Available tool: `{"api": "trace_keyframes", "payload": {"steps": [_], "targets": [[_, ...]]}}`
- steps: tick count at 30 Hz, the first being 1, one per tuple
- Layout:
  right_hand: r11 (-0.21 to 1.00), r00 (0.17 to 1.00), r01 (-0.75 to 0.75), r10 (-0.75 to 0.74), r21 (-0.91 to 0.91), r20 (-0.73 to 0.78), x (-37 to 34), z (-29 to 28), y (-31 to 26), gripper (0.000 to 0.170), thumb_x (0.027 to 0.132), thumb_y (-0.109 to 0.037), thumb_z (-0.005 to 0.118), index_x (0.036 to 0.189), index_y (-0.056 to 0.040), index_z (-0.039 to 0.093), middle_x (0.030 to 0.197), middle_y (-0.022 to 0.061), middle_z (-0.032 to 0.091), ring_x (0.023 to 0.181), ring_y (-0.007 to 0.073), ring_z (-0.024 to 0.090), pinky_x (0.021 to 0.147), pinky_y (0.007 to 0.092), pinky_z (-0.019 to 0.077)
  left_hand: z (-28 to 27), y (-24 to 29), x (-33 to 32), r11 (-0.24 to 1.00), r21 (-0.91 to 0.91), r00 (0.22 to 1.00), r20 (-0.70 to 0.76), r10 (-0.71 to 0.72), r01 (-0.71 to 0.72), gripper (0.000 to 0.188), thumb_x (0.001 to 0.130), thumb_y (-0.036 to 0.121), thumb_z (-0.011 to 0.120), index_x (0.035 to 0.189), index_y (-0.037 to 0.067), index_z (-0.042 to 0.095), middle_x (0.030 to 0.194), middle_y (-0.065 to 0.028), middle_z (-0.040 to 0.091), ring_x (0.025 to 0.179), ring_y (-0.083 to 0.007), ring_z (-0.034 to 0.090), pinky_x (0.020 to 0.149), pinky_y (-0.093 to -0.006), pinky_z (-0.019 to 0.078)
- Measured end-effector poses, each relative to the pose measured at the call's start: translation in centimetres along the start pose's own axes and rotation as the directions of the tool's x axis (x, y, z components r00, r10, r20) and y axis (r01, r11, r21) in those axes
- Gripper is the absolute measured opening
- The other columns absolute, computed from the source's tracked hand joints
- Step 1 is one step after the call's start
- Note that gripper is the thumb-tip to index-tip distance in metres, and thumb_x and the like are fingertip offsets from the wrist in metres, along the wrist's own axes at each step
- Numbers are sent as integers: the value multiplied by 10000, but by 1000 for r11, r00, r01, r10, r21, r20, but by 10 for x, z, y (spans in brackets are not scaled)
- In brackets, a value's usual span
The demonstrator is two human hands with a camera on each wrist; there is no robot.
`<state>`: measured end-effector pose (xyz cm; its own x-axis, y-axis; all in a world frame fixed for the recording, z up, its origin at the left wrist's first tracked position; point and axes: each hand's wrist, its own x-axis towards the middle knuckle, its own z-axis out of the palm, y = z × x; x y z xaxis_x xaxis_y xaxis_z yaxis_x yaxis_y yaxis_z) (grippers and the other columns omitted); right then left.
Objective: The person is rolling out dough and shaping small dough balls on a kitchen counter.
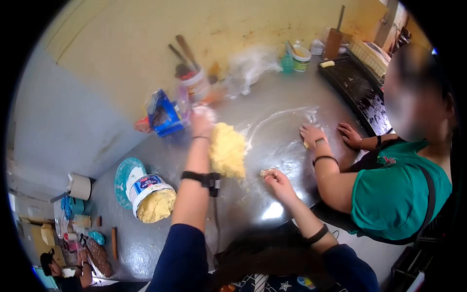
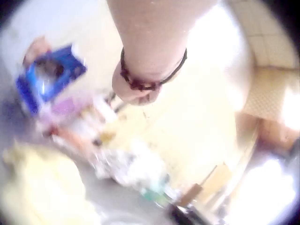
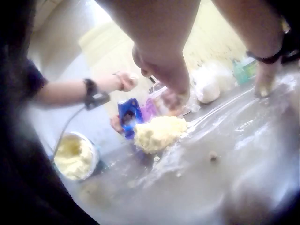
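Note:
A crumbly yellow dough mass [image 1: 227, 150] lies on the metal table [image 1: 253, 209]. Just above its upper left edge in the head view, my blurred left hand [image 1: 202, 121] has something white at its fingers; in the right wrist view that hand [image 3: 125, 80] looks curled around it. My right hand [image 1: 279, 185], to the right of the dough and apart from it, pinches a small pale piece [image 1: 265, 173] between thumb and fingers. In the right wrist view the right hand [image 3: 166, 79] is curled, partly hiding its fingertips.
A tilted tub [image 1: 146, 182] of yellow dough is at left, by a teal lid [image 1: 121, 181]. A blue box [image 1: 163, 114], utensil bucket [image 1: 197, 85] and plastic bag [image 1: 250, 65] line the wall. A person in green [image 1: 394, 190] rests both hands on the table beside a black tray [image 1: 360, 92].

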<state>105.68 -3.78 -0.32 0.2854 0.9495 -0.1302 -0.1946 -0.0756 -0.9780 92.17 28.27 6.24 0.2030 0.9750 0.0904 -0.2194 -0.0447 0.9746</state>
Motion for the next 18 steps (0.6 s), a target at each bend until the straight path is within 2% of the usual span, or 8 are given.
{"api": "trace_keyframes", "payload": {"steps": [2, 5, 8, 11, 13, 15, 17, 18], "targets": [[999, 1000, -17, 17, -27, -1, -6, -6, -3, 239, 913, -102, 602, 1139, -25, 597, 1021, 29, 631, 937, 117, 578, 842, 256, 462, 58, -58, -9, 821, 569, 967, 181, -177, 44, 224, 893, 232, 589, 959, 18, 600, 842, -112, 622, 629, -203, 594, 577, -340, 470], [996, 996, -92, 92, 8, 11, -11, -20, -6, 256, 917, -115, 604, 1156, -25, 586, 1034, 32, 629, 959, 127, 587, 852, 265, 467, 104, -65, -23, 869, 213, 891, -16, -453, 446, 435, 848, 338, 620, 1030, -57, 611, 972, -208, 657, 725, -280, 647, 732, -388, 525], [993, 996, -81, 84, 85, -26, -15, -33, 0, 263, 928, -111, 596, 1173, -19, 574, 1083, 55, 641, 1004, 142, 600, 886, 284, 472, 109, -62, -29, 718, 653, 732, 364, -576, 241, 159, 920, 220, 582, 900, 67, 622, 692, 0, 582, 503, -88, 478, 431, -254, 363], [994, 994, -91, 94, 56, -53, -4, -39, 6, 256, 931, -113, 595, 1165, -12, 579, 1107, 69, 646, 1022, 149, 601, 900, 289, 472, 77, -109, 5, 922, 344, 978, 45, -203, 175, 192, 928, 241, 567, 923, 60, 631, 687, 5, 582, 495, -88, 474, 428, -258, 360], [989, 988, -146, 146, 14, -58, -6, -40, 3, 241, 930, -115, 596, 1146, -8, 590, 1117, 73, 647, 1031, 152, 599, 906, 290, 471, 63, -117, -3, 769, 587, 891, 167, -422, 254, 345, 934, 320, 527, 970, -9, 621, 766, -89, 628, 598, -162, 580, 543, -314, 467], [986, 985, -168, 168, -7, -31, -1, -39, -8, 224, 927, -116, 599, 1122, -6, 605, 1122, 75, 648, 1036, 155, 599, 910, 291, 470, 59, -57, -33, 601, 798, 679, 467, -566, -48, 277, 936, 319, 550, 871, 60, 622, 650, 1, 564, 515, -99, 508, 452, -280, 393], [989, 989, -149, 149, 3, -8, 6, -38, -9, 208, 922, -115, 603, 1099, -7, 618, 1122, 75, 648, 1035, 158, 600, 912, 293, 470, 37, -64, -34, 747, 646, 841, 310, -444, 156, 274, 937, 329, 547, 804, 95, 601, 618, 14, 523, 509, -87, 488, 447, -272, 375], [991, 991, -135, 135, 16, 2, 7, -37, -7, 200, 919, -114, 605, 1087, -8, 625, 1121, 75, 648, 1032, 160, 601, 912, 294, 470, 31, -48, -40, 687, 672, 783, 257, -566, 276, 264, 937, 319, 549, 804, 97, 603, 617, 16, 518, 509, -84, 484, 447, -270, 372]]}}
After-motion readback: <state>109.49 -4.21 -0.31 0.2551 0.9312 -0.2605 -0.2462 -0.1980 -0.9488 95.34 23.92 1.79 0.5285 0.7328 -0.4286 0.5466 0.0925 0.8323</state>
